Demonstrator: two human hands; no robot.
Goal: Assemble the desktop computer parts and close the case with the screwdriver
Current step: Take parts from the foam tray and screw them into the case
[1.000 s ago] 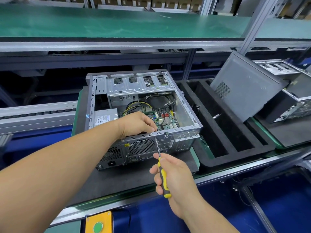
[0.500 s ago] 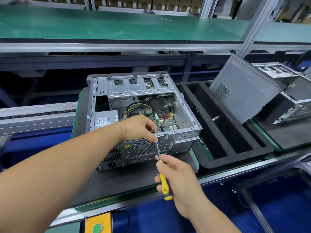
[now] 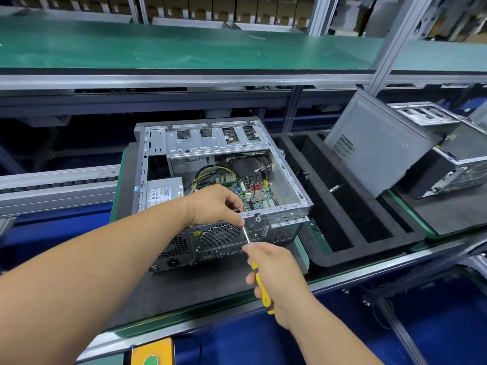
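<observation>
While the right hand (image 3: 276,280) grips a yellow screwdriver (image 3: 259,283), the left hand (image 3: 213,204) pinches its tip against the open computer case (image 3: 279,219) rear edge.

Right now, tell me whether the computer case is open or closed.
Open. The computer case has no side panel on top; its motherboard and cables show inside.

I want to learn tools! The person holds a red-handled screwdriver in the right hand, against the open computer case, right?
Not quite: in the head view the screwdriver handle is yellow, not red. The right hand does hold it against the open computer case.
</observation>
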